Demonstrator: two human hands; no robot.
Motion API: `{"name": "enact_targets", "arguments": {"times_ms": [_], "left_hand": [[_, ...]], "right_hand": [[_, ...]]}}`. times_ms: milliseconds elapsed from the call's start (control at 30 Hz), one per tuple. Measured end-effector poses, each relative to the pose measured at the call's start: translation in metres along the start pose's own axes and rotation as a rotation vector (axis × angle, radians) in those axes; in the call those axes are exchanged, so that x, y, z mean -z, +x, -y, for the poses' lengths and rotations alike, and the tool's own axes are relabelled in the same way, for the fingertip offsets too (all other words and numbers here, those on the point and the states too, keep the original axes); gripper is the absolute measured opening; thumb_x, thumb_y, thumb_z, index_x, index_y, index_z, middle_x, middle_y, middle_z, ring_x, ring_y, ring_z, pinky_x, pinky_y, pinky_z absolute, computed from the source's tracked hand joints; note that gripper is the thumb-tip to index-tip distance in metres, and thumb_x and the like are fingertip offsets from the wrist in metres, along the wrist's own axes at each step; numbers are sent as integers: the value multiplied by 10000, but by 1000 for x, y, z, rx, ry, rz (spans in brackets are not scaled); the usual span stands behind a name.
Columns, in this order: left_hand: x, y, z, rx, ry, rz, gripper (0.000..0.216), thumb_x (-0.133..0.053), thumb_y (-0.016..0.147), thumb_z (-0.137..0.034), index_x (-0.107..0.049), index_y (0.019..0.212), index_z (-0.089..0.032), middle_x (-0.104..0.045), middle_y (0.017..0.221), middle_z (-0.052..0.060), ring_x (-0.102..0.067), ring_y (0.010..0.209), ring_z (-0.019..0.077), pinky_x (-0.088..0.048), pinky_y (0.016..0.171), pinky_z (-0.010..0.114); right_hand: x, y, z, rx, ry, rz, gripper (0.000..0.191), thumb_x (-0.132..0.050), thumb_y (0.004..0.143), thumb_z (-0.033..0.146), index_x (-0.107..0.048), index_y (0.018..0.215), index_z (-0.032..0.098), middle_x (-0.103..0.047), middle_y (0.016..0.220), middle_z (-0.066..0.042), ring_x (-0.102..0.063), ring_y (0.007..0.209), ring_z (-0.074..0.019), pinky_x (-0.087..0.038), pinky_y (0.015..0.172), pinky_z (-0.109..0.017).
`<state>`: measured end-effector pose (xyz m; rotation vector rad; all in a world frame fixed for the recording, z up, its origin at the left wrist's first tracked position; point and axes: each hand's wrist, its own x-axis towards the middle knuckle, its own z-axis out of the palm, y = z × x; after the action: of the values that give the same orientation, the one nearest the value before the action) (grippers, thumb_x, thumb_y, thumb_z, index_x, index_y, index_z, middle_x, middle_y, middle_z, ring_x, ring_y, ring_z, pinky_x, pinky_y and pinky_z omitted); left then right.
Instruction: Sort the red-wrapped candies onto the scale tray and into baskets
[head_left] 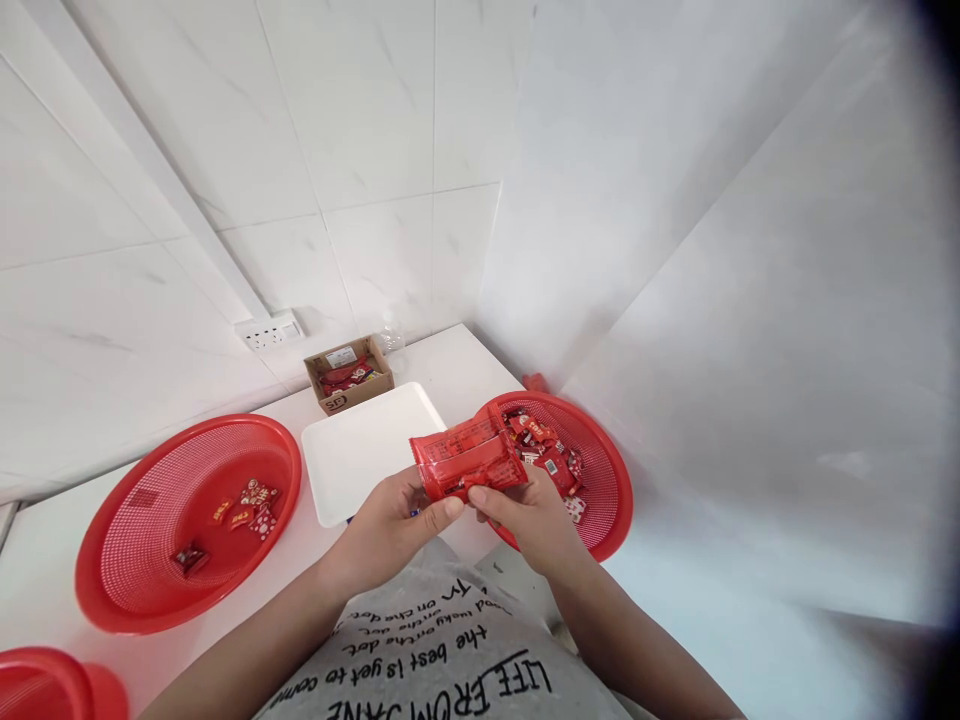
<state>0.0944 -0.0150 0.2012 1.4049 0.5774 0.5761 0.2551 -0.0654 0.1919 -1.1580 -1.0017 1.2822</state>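
A shiny red snack packet with crimped ends is held up in front of me, between both hands. My left hand grips its left end, thumb along the lower edge. My right hand is closed on the right end, its thumb on the lower edge too. Behind the packet, to the right, stands a red mesh basket with many small red wrapped packets in it. A white tray lies behind my left hand, partly covered by it.
Another red basket on the left holds several small packets. A small cardboard box with red packets stands at the back, beside a clear plastic bottle. Part of a third red basket shows at lower left. Walls border the white table.
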Motion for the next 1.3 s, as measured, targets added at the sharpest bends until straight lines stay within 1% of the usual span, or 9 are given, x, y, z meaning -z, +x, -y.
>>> {"name": "enact_targets", "arguments": {"times_ms": [333, 533, 633, 767, 833, 933, 1100, 1200, 1300], "left_hand": [[6, 1, 2, 61, 39, -45, 297, -588, 847, -422, -693, 1016, -202, -682, 882, 55, -593, 805, 188, -486, 795, 326], [18, 5, 16, 294, -362, -152, 620, -437, 804, -695, -555, 1163, -204, -645, 852, 62, -614, 721, 179, -534, 609, 293], [20, 6, 17, 363, -460, -192, 510, -532, 812, -606, -572, 1127, -207, -647, 881, 54, -616, 718, 159, -543, 572, 262], [16, 6, 17, 313, -420, -264, 416, -712, 764, -369, -577, 1121, -203, -652, 906, 30, -618, 730, 121, -536, 608, 214], [13, 6, 18, 250, -393, -306, 428, -706, 772, -360, -558, 1143, -206, -663, 1005, 47, -636, 810, 141, -544, 689, 247], [8, 5, 21, 161, -303, -343, 416, -686, 786, -371, -550, 1141, -202, -669, 1059, 52, -638, 879, 164, -528, 783, 291], [9, 3, 17, 145, -172, -338, 315, -639, 808, -431, -604, 991, -177, -672, 918, 25, -616, 813, 151, -493, 753, 265], [13, 2, 15, 217, -144, -245, 311, -639, 800, -457, -609, 888, -161, -645, 815, 7, -590, 731, 134, -475, 673, 239], [14, 2, 17, 277, -176, -204, 299, -661, 788, -446, -578, 829, -162, -602, 725, -23, -561, 655, 106, -453, 607, 210]], "right_hand": [[3, 8, -16, -60, 10, 18, 273, -654, 743, 449, -620, 765, 178, -565, 589, 17, -492, 533, -114, -403, 501, -246], [12, 13, -21, 295, -430, -65, 177, -580, 797, 206, -706, 917, 232, -668, 911, -46, -604, 855, -191, -491, 788, -335], [17, 14, -25, 437, -550, -7, 306, -515, 803, 133, -717, 985, 275, -660, 994, -55, -614, 915, -193, -496, 826, -341], [14, 14, -29, 283, -383, -81, 264, -490, 883, 285, -666, 1079, 263, -661, 1025, -65, -618, 918, -192, -507, 820, -346], [11, 14, -31, 114, -204, -127, 338, -436, 911, 436, -638, 1086, 229, -661, 989, -73, -625, 809, -176, -524, 692, -308], [9, 13, -31, -51, -63, -63, 440, -472, 852, 582, -630, 957, 185, -635, 817, -44, -561, 606, -134, -471, 522, -253], [9, 12, -19, 1, -285, -40, 329, -602, 786, 484, -549, 654, 187, -509, 604, 26, -450, 563, -114, -384, 516, -240], [12, 12, -11, -3, -349, 1, 315, -617, 783, 444, -542, 627, 181, -507, 603, 27, -442, 583, -116, -366, 532, -241], [15, 13, -11, -49, -202, -15, 335, -627, 773, 495, -565, 675, 181, -549, 644, 17, -485, 610, -123, -414, 564, -246]]}}
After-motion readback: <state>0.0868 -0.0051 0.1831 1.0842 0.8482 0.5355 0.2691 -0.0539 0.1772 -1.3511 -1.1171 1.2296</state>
